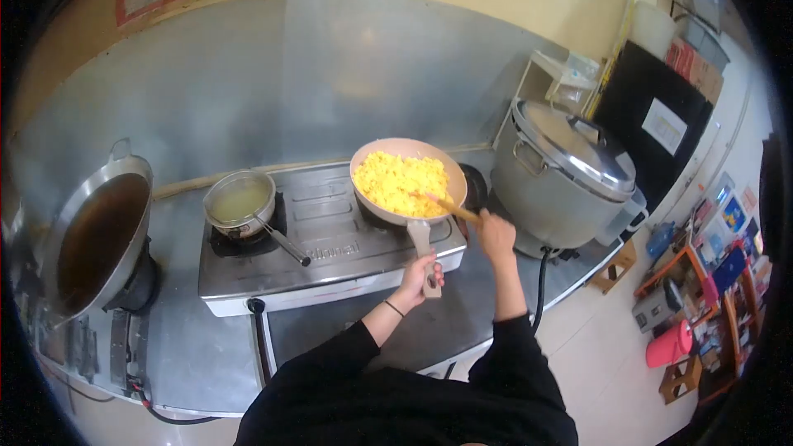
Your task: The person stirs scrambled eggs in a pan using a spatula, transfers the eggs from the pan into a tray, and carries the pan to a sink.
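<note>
A pale frying pan [456, 172] sits over the right burner of the stove, filled with yellow scrambled egg or yellow rice [401, 180]. Its beige handle [420, 239] points toward me. My left hand [420, 278] is wrapped round the end of that handle. In my right hand [496, 235] is a wooden spatula [461, 212], gripped at the near end and slanting down to the left. The blade end of the spatula rests in the yellow food at the pan's right side.
Left of the pan, a small pot [239, 198] holding pale liquid stands on the two-burner stove [330, 260], a strainer handle [282, 241] jutting out. A large wok [142, 169] of brown liquid is far left. A big rice cooker [541, 186] stands close on the right.
</note>
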### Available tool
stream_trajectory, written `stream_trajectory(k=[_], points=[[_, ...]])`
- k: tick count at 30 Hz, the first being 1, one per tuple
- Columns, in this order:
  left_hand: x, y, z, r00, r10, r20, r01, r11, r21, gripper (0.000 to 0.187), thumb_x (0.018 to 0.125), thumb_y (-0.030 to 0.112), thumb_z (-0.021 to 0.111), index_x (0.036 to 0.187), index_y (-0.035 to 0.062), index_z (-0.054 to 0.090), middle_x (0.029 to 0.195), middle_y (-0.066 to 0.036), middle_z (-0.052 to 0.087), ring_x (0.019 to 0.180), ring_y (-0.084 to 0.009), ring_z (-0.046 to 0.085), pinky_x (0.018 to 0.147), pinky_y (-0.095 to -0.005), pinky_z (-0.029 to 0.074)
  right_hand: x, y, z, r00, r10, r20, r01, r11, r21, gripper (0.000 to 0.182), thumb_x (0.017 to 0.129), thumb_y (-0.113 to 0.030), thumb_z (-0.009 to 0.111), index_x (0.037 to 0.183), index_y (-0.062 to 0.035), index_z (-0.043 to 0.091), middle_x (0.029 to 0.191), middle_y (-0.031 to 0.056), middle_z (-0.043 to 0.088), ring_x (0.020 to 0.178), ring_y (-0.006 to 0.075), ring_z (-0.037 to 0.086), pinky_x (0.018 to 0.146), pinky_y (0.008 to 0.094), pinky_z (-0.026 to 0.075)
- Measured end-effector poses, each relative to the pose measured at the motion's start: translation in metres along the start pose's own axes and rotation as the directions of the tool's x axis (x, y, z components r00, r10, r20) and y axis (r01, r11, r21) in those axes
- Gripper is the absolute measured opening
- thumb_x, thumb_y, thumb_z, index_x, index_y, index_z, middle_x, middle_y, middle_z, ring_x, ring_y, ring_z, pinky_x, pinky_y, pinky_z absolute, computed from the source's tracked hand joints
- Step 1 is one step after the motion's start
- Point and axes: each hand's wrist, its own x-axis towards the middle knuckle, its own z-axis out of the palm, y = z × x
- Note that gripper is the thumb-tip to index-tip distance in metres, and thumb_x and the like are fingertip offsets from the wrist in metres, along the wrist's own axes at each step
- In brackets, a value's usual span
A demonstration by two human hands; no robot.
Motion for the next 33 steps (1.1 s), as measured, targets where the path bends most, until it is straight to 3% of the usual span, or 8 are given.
stream_trajectory(k=[9,12,16,21,24,27,30,33], points=[[-0.001,0.003,-0.012,0.997,-0.024,0.075,0.029,0.997,-0.074,0.022,0.080,0.014,0.046,0.099,0.0139,0.035,0.065,-0.004,0.046,0.052,-0.0147,0.048,0.045,-0.0299,0.043,-0.026,-0.044,-0.058,0.952,0.203,0.229,-0.281,0.876,0.392,0.027,0.083,-0.027,0.047,0.097,-0.0041,0.051,0.076,0.0202,0.058,0.072,0.0375,0.055,0.060,0.0420,0.042],[-0.004,0.003,-0.009,0.998,-0.014,0.059,0.019,0.996,-0.084,0.024,0.080,0.014,0.047,0.100,0.0133,0.035,0.064,-0.004,0.046,0.051,-0.0146,0.048,0.045,-0.0293,0.043,-0.030,-0.063,-0.044,0.964,0.244,0.101,-0.261,0.821,0.507,0.028,0.084,-0.026,0.044,0.101,-0.0046,0.051,0.078,0.0217,0.057,0.076,0.0379,0.055,0.063,0.0423,0.042],[-0.011,0.006,-0.004,1.000,-0.009,0.026,0.010,1.000,-0.015,0.026,0.082,0.017,0.045,0.106,0.0113,0.035,0.064,-0.002,0.045,0.052,-0.0120,0.047,0.047,-0.0269,0.043,-0.054,-0.075,-0.008,0.923,0.298,0.242,-0.369,0.863,0.345,0.032,0.084,-0.024,0.043,0.111,-0.0071,0.049,0.081,0.0225,0.057,0.079,0.0383,0.055,0.065,0.0414,0.043],[-0.010,0.008,-0.003,1.000,-0.015,0.012,0.015,1.000,-0.019,0.026,0.082,0.017,0.046,0.105,0.0112,0.036,0.064,-0.002,0.045,0.052,-0.0117,0.046,0.047,-0.0270,0.042,-0.055,-0.073,-0.028,0.945,0.263,0.197,-0.328,0.753,0.571,0.032,0.084,-0.021,0.043,0.112,-0.0056,0.049,0.083,0.0234,0.057,0.081,0.0377,0.055,0.066,0.0402,0.043],[-0.010,0.007,-0.003,1.000,-0.004,0.017,0.004,0.999,-0.039,0.026,0.082,0.018,0.046,0.105,0.0112,0.037,0.064,-0.002,0.045,0.051,-0.0115,0.046,0.047,-0.0269,0.042,-0.060,-0.073,-0.018,0.953,0.297,0.056,-0.262,0.720,0.642,0.031,0.084,-0.024,0.043,0.113,-0.0142,0.049,0.075,0.0233,0.057,0.070,0.0395,0.056,0.059,0.0459,0.043],[-0.009,0.005,-0.005,1.000,-0.014,0.010,0.014,0.999,-0.032,0.027,0.082,0.018,0.047,0.106,0.0112,0.037,0.065,-0.002,0.045,0.051,-0.0115,0.046,0.047,-0.0268,0.042,-0.066,-0.066,0.003,0.933,0.295,0.207,-0.360,0.795,0.488,0.033,0.084,-0.025,0.044,0.114,-0.0132,0.048,0.075,0.0225,0.057,0.070,0.0392,0.056,0.059,0.0448,0.043],[-0.008,0.006,-0.005,1.000,-0.022,0.011,0.022,0.999,-0.028,0.030,0.081,0.018,0.047,0.109,0.0114,0.037,0.065,-0.002,0.046,0.051,-0.0115,0.046,0.047,-0.0267,0.042,-0.061,-0.053,0.000,0.962,0.234,0.138,-0.270,0.780,0.565,0.033,0.084,-0.025,0.045,0.113,-0.0122,0.049,0.074,0.0216,0.058,0.070,0.0390,0.056,0.060,0.0439,0.043],[-0.010,0.008,-0.004,0.999,-0.026,0.022,0.028,0.998,-0.054,0.026,0.080,0.017,0.049,0.102,0.0127,0.037,0.064,-0.003,0.046,0.052,-0.0132,0.048,0.046,-0.0283,0.043,-0.058,-0.059,-0.019,0.941,0.315,0.121,-0.328,0.772,0.545,0.032,0.082,-0.024,0.046,0.111,-0.0114,0.052,0.074,0.0208,0.058,0.070,0.0376,0.056,0.061,0.0433,0.044]])
